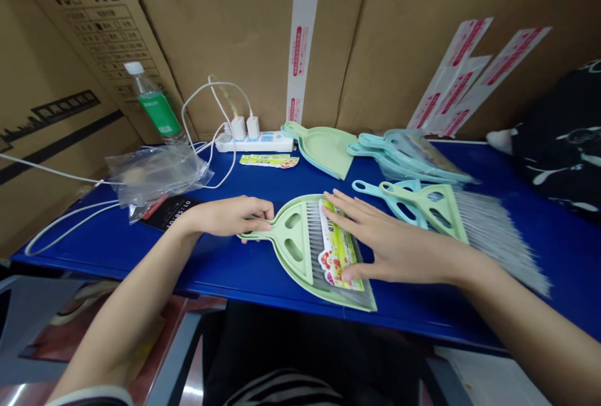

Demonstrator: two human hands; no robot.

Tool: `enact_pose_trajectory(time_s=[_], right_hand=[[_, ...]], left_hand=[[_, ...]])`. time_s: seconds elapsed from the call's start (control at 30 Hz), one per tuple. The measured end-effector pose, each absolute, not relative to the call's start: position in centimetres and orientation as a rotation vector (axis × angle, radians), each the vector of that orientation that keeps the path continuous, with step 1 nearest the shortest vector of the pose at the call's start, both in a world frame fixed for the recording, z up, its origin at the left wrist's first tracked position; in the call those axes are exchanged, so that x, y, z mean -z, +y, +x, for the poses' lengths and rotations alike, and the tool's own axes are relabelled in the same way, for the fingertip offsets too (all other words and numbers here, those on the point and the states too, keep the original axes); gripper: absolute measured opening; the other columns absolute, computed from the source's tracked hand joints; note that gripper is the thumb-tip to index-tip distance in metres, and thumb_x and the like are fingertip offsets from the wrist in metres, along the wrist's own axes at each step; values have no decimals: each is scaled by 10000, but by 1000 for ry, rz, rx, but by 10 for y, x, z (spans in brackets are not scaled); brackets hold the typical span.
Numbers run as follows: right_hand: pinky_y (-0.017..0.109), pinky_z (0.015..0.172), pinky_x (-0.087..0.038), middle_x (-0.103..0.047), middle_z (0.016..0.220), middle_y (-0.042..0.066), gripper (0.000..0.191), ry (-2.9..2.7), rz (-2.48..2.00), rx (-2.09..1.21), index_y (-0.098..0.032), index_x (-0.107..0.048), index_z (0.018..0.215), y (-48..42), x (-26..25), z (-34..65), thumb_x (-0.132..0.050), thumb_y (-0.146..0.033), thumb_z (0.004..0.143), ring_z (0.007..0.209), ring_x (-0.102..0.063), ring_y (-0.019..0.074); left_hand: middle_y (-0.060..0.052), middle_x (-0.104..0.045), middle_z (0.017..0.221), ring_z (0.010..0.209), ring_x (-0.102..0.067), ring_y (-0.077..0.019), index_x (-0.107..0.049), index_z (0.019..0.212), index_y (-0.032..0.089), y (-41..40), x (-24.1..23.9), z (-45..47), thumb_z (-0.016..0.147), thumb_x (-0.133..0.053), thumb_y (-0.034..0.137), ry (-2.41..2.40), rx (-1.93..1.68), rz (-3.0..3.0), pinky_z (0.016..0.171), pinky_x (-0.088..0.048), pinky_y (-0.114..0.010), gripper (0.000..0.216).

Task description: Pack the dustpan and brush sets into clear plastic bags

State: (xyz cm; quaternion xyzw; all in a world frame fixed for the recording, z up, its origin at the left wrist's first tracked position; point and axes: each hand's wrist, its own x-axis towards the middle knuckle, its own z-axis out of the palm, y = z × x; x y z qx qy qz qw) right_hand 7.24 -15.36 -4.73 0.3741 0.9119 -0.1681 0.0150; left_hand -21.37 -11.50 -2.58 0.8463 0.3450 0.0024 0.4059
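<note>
- Striped cloth (291, 387) on the person's lap fills the bottom centre of the frame, just below the near edge of the blue table (211, 274).
- Light green dustpan (303, 285) lies at the centre of the frame, its wide mouth toward the right, with a matching hand brush (293, 235) nested on it, grey bristles also pointing right.
- Over those bristles sits a yellow-and-white printed card (340, 243).
- Left hand (235, 215), left of centre: its grip is closed around the stacked handles of dustpan and brush, fingers curled.
- Right hand (380, 240), right of centre: its grip is spread, fingers reaching over the card's upper part and thumb by its lower end.
- At right, a second green brush (422, 204) overlaps a blue brush (399, 206).
- Upper centre holds another green dustpan (328, 146), beside blue dustpans (399, 156) partly in clear plastic.
- Left of these, more printed cards (270, 161) lie in front of a white power strip (277, 141) with two chargers (238, 127) plugged in.
- Upper left shows a tilted bottle (159, 112), a crumpled clear bag (159, 171) and a black phone (169, 213), partly covered.
- Cardboard (235, 30) spans the background.
</note>
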Motion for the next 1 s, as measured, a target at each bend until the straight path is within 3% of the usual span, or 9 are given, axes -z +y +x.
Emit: enact_pose_trajectory(time_s=[0.1, 0.47, 0.63, 1.0], right_hand=[[546, 1166, -124, -16, 1581, 168, 1028, 2800, 1158, 570, -85, -155, 1532, -155, 45, 71, -467, -753, 816, 1425, 63, 340], [600, 1152, -115, -132, 1581, 161, 1005, 2860, 1138, 539, -139, -156, 1540, -153, 47, 71, -461, -760, 811, 1440, -2, 347], [604, 1151, -101, -103, 1577, 181, 1043, 2806, 1170, 589, -101, -155, 1538, -154, 46, 69, -494, -752, 796, 1437, 9, 357], [611, 1148, -115, -85, 1594, 151, 984, 2815, 1135, 568, -161, -116, 1551, -156, 49, 69, -460, -732, 827, 1429, 49, 359]], left_hand=[[47, -416, 653, 592, -358, -100, -446, 751, 185, -115, 25, -214, 902, -456, 406, 869, -9, 2134, 550, -291, -217, 268], [46, -418, 655, 597, -355, -99, -452, 758, 184, -116, 25, -214, 902, -456, 431, 880, 1, 2125, 554, -297, -215, 286], [43, -415, 658, 600, -359, -103, -450, 759, 184, -116, 24, -213, 901, -453, 422, 881, 4, 2128, 553, -299, -218, 278], [47, -413, 643, 584, -351, -97, -441, 734, 185, -117, 24, -213, 900, -456, 425, 898, 0, 2134, 541, -287, -212, 292]])
